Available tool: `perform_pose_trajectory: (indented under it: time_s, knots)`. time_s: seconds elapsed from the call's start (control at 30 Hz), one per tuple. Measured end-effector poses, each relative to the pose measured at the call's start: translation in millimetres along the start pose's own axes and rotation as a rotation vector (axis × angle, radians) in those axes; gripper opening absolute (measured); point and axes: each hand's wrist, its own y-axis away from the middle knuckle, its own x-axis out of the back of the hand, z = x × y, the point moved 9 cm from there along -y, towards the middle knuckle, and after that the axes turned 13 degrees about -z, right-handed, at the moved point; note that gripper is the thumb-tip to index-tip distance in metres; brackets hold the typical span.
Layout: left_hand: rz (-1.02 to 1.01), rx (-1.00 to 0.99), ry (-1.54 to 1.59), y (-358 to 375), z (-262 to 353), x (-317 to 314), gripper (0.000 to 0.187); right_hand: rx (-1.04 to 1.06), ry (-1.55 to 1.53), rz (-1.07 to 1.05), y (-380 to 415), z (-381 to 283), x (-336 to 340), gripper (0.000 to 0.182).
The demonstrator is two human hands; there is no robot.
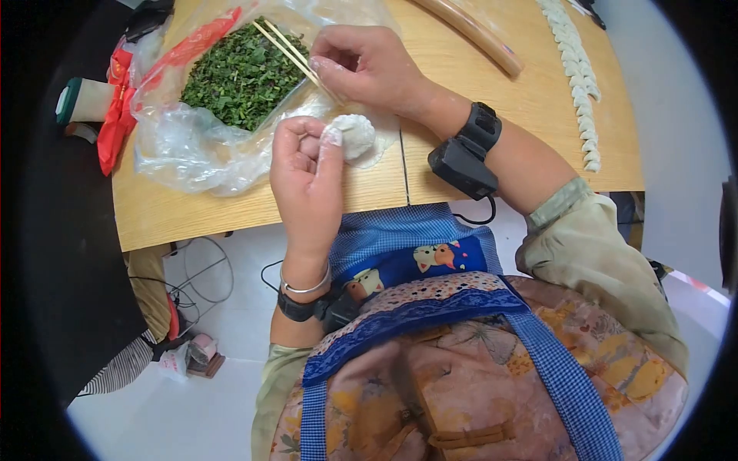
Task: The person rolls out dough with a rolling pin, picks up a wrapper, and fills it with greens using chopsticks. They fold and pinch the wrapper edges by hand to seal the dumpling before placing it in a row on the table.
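Note:
My left hand (307, 165) is closed, with thumb and fingers pinching a floury white dumpling wrapper (356, 137) near the table's front edge. Just above it, my right hand (373, 69) grips a pair of chopsticks (280, 44), whose far ends point up and left over the chopped green filling (238, 81). The filling lies heaped in a clear plastic bag (188, 157) to the left of both hands. Under the wrapper, part of a flat pale piece of dough (379, 156) shows on the tabletop.
A wooden rolling pin (473, 37) lies at the back of the wooden table (492, 146). Along the right side runs a long row of white dumplings (576, 69). A green-lidded container (81, 101) and red plastic (115, 127) are at the left edge. Cables (204, 269) hang below.

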Motion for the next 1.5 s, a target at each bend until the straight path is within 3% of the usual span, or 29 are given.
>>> perform_pose_trajectory:
  time_s: [0.13, 0.2, 0.23, 0.27, 0.37, 0.47, 0.57, 0.67, 0.8, 1.07, 1.13, 1.2, 1.33, 1.5]
  knots:
    - [0.017, 0.087, 0.212, 0.4, 9.3, 6.9, 0.019, -0.029, 0.11, 0.051, -2.8, -3.6, 13.3, 0.007]
    - [0.125, 0.043, 0.317, 3.8, 17.0, 19.2, 0.02, 0.101, 0.269, 0.039, -9.0, -8.7, 15.8, 0.012]
    - [0.185, 0.033, 0.327, 5.6, 18.2, 29.2, 0.032, 0.209, 0.427, 0.028, -8.9, -16.1, 12.6, 0.018]
    - [0.19, 0.024, 0.322, 5.5, 24.5, 33.5, 0.032, 0.219, 0.425, 0.028, -10.0, -16.9, 13.4, 0.018]
    - [0.181, -0.108, 0.528, 7.2, 47.1, 45.2, 0.056, 0.36, 0.592, -0.1, -8.9, -28.3, -4.2, 0.023]
    - [0.203, -0.217, 0.774, 9.6, 58.4, 60.0, 0.05, 0.445, 0.668, -0.136, -6.3, -36.9, -16.3, 0.026]
    - [0.19, -0.255, 0.723, 6.5, 71.2, 66.5, 0.056, 0.427, 0.653, -0.264, -5.5, -35.2, -27.6, 0.028]
    - [0.191, -0.284, 0.71, 3.3, 77.1, 71.6, 0.057, 0.355, 0.599, -0.263, -6.5, -34.9, -26.2, 0.023]
    - [0.232, -0.287, 0.639, 0.9, 74.8, 77.6, 0.056, 0.257, 0.384, -0.045, -6.8, -36.5, 2.6, 0.007]
    - [0.267, -0.243, 0.697, -3.1, 56.6, 77.9, 0.057, 0.138, 0.135, 0.088, -5.5, -20.9, 25.5, 0.015]
    - [0.264, -0.24, 0.705, -4.6, 56.5, 76.6, 0.056, 0.07, -0.255, 0.197, -4.0, -5.3, 34.9, 0.017]
    - [0.293, -0.217, 0.715, -5.0, 52.9, 75.8, 0.045, 0.056, -0.341, 0.247, -5.4, -6.7, 45.6, 0.019]
    - [0.279, -0.21, 0.695, -4.8, 50.4, 73.1, 0.045, -0.007, -0.57, 0.38, -1.3, 13.2, 70.6, 0.023]
    - [0.277, -0.202, 0.676, -3.9, 47.5, 70.3, 0.044, -0.022, -0.585, 0.267, -5.9, 15.6, 77.8, 0.026]
